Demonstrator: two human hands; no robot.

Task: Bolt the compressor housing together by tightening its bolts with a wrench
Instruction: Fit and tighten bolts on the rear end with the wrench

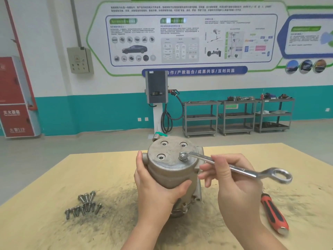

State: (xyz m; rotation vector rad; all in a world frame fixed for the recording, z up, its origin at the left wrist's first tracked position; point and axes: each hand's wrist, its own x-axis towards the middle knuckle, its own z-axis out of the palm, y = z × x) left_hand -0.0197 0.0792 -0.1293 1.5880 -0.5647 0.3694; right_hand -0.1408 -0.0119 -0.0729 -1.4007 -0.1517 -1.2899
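Here, the yellow-topped table [54,177], stained dark with grime, carries the compressor housing [171,170], which stands on end near the table's middle with its round end cap facing up. Left hand [155,188] grips the housing's near-left side, fingers along the left wall and thumb curled across the front. Right hand [232,179], just right of the housing, pinches the shank of the wrench [234,168] between thumb and fingers. The wrench's small ring end sits on a bolt [182,156] at the cap's right-front hole; its large ring end sticks out to the right, past the hand, clear of the table. Three other cap holes [161,156] show no bolt heads. Red-and-black screwdriver [274,212] lies on the table, right of the housing and nearer the camera. Loose bolts [84,204] lie clustered on the table, left of the housing and nearer the camera.
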